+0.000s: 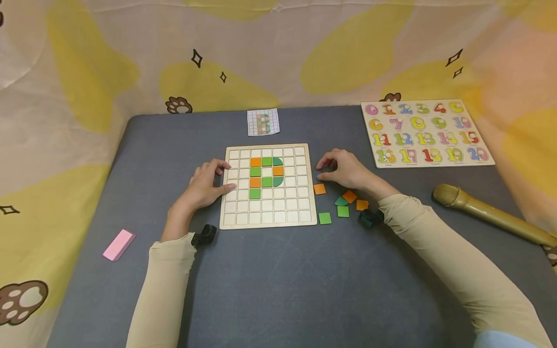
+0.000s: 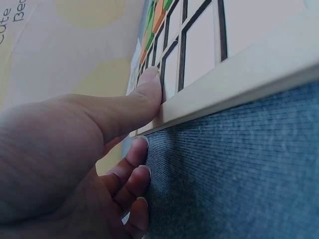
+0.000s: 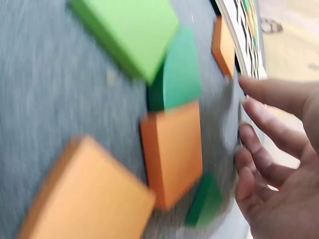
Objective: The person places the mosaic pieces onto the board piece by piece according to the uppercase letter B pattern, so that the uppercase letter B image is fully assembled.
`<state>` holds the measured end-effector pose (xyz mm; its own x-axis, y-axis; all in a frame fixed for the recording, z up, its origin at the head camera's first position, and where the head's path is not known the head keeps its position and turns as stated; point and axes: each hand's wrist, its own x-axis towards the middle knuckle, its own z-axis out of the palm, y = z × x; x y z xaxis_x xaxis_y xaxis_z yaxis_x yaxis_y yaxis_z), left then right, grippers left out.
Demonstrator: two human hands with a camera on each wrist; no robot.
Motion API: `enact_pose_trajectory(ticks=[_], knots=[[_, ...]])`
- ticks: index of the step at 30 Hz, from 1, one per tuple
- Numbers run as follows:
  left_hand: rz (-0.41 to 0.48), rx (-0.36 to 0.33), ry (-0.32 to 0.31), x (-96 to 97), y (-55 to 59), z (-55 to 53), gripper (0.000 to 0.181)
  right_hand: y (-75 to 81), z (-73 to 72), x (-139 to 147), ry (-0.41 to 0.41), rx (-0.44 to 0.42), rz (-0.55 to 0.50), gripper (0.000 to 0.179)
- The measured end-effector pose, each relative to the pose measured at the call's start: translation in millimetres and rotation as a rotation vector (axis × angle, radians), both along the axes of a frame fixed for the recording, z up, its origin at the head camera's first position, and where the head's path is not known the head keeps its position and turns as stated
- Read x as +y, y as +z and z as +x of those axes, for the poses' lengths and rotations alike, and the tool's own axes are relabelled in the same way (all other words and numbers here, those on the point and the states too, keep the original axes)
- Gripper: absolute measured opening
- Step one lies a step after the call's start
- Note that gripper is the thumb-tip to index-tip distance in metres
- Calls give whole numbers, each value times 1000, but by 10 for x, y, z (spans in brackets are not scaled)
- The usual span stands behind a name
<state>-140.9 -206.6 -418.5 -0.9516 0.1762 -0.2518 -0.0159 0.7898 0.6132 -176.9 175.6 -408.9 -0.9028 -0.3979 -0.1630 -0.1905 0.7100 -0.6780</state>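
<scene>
A pale wooden grid board [image 1: 267, 226] lies mid-table with orange, light green and dark green rounded tiles set in its cells. My left hand [image 1: 202, 186] rests at the board's left side, its thumb [image 2: 144, 92] on the rim and other fingers beside the edge. My right hand [image 1: 345, 169] hovers right of the board, fingers apart and holding nothing. Nearest it is a loose orange tile [image 1: 319, 189]. Closer to its wrist lie more orange tiles [image 3: 177, 149], light green squares [image 1: 325, 218] and dark green rounded pieces [image 3: 179, 69].
Behind the board lies a small printed pattern card [image 1: 263, 122]. A number puzzle board [image 1: 426, 135] is at the back right, with a gold microphone [image 1: 491, 212] in front of it. A pink block [image 1: 119, 245] sits on the left.
</scene>
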Motion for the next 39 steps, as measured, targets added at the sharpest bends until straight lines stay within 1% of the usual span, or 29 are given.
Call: enact_pose_trajectory(ticks=[3, 5, 8, 11, 16, 19, 23, 25, 27, 31, 33, 35, 37, 39], knots=[[1, -5, 3, -6, 3, 8, 55, 11, -14, 74, 29, -24, 20, 19], [0, -5, 1, -5, 6, 10, 55, 15, -5, 100, 61, -29, 13, 17], [1, -1, -1, -2, 7, 5, 55, 22, 31, 112, 120, -36, 10, 12], [1, 1, 1, 2, 9, 0, 56, 22, 73, 105, 167, -51, 19, 12], [-3, -4, 5, -2, 22, 3, 55, 45, 128, 75, 179, -55, 40, 17], [-5, -5, 7, -5, 26, 7, 55, 53, 151, 42, 157, -12, 30, 18], [-5, -1, 4, -9, 20, 4, 55, 28, 179, -32, 103, 99, 6, 14], [-2, -1, 3, -6, 23, 3, 56, 8, 191, -85, 51, 151, -8, 12], [-1, -1, 2, -4, 25, 3, 56, -14, 204, -142, -18, 189, -35, 11], [-3, -3, 6, -6, 21, 1, 56, -51, 224, -259, -138, 238, -104, 10], [-5, -2, 4, -7, 19, 0, 56, -62, 233, -318, -171, 249, -143, 10], [-4, -1, 0, -6, 19, -1, 56, -66, 242, -383, -183, 240, -181, 11], [-2, -1, -3, -4, 17, 0, 56, -70, 260, -453, -183, 208, -214, 11], [0, -2, -4, -5, 12, -1, 56, -72, 286, -529, -172, 155, -243, 10]])
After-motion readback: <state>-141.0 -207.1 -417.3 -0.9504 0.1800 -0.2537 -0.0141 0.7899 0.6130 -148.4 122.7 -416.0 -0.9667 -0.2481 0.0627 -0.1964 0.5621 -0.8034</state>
